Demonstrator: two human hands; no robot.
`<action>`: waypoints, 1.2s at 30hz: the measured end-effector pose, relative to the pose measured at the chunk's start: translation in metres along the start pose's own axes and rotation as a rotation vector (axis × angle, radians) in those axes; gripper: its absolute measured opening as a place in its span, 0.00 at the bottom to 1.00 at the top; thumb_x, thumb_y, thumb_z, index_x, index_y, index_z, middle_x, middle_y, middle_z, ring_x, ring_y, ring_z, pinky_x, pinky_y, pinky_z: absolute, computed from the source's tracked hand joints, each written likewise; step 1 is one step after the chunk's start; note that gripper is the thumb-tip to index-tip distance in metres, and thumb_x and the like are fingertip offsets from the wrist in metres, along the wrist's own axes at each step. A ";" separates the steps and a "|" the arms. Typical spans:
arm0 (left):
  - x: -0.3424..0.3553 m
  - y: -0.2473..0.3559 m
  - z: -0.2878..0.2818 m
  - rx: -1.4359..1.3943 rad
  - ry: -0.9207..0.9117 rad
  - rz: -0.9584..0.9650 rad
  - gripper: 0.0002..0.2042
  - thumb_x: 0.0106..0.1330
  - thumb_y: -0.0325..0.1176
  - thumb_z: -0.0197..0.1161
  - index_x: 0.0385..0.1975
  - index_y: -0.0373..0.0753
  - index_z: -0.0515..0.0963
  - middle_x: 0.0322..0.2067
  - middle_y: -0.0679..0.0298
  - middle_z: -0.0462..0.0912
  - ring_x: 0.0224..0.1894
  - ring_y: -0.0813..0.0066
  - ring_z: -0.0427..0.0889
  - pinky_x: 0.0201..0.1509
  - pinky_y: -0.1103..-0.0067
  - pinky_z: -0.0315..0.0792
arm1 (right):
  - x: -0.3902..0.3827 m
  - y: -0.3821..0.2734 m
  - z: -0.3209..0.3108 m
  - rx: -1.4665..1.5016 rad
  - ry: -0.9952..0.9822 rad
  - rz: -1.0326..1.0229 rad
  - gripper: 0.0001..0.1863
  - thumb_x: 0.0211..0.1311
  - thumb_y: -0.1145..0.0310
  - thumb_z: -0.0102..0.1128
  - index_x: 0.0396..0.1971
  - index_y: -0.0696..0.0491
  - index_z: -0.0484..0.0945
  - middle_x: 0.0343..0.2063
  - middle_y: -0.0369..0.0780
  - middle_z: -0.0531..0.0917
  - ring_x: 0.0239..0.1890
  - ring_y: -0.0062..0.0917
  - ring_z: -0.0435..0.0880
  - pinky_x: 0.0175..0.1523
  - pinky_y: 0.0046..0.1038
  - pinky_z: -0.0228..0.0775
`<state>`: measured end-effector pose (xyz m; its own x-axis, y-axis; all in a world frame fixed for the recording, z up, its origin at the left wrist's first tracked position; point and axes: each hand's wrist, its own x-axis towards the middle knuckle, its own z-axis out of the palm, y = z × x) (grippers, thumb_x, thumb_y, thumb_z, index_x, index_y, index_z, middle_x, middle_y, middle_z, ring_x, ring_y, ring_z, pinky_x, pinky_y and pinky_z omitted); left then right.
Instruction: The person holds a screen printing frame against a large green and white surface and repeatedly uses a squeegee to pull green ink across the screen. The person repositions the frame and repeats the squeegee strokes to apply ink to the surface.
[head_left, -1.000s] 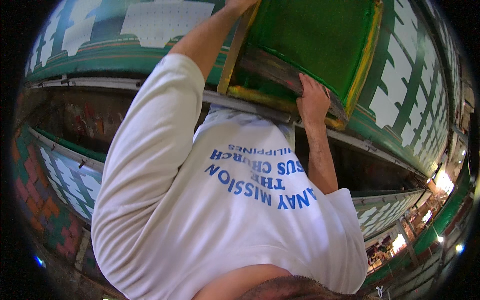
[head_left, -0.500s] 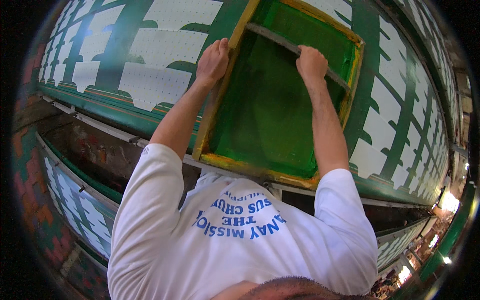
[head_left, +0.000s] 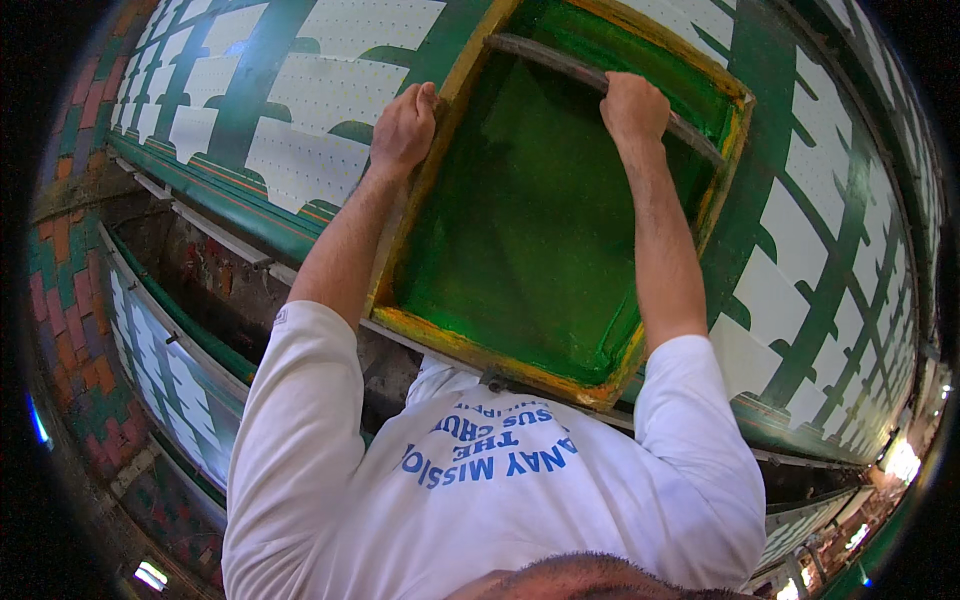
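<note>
A screen frame [head_left: 398,255] with yellow-stained wooden rims and a glossy green mesh [head_left: 515,230] lies on the green printing surface. My right hand [head_left: 633,110] is shut on a long, dark squeegee [head_left: 540,55] that crosses the mesh near its far end. My left hand [head_left: 400,130] is closed at the outer left rim of the frame, thumb and fingers curled; whether they hold the rim or something else there is hidden.
White perforated cut-out sheets [head_left: 310,160] lie in rows on both sides of the frame. A metal rail [head_left: 220,225] runs along the near edge. A second bed [head_left: 165,360] with white pieces sits lower left, beside multicoloured brick-like paving [head_left: 65,300]. Lights [head_left: 900,460] show far right.
A second ago the squeegee lay near the frame's near end; my right hand has moved it to the far end. My left hand has come down the left rim from the top.
</note>
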<state>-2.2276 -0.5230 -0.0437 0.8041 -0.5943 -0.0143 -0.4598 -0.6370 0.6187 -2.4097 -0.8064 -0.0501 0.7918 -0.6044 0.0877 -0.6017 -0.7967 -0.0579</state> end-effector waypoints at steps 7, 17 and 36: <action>0.002 -0.003 0.004 0.108 0.044 0.011 0.24 0.82 0.52 0.41 0.44 0.39 0.80 0.42 0.46 0.85 0.50 0.40 0.81 0.52 0.54 0.73 | 0.046 0.040 -0.018 0.014 0.039 -0.012 0.17 0.62 0.65 0.68 0.52 0.42 0.88 0.40 0.45 0.90 0.43 0.43 0.90 0.48 0.46 0.86; 0.006 -0.009 0.008 0.126 0.031 0.008 0.25 0.82 0.52 0.40 0.47 0.39 0.82 0.44 0.46 0.86 0.50 0.40 0.82 0.53 0.54 0.74 | 0.070 0.070 0.003 0.004 0.016 0.117 0.11 0.56 0.64 0.68 0.37 0.51 0.90 0.38 0.47 0.90 0.43 0.42 0.89 0.47 0.46 0.84; 0.009 -0.007 0.004 0.149 -0.067 0.108 0.33 0.78 0.62 0.39 0.57 0.38 0.79 0.51 0.46 0.85 0.58 0.40 0.81 0.61 0.54 0.73 | -0.234 -0.102 -0.054 0.137 -0.100 0.470 0.03 0.57 0.71 0.71 0.28 0.54 0.89 0.25 0.45 0.88 0.31 0.38 0.91 0.34 0.41 0.85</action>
<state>-2.2183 -0.5258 -0.0515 0.7227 -0.6911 -0.0094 -0.5967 -0.6307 0.4961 -2.5395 -0.5832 -0.0112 0.4490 -0.8905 -0.0743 -0.8816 -0.4279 -0.1991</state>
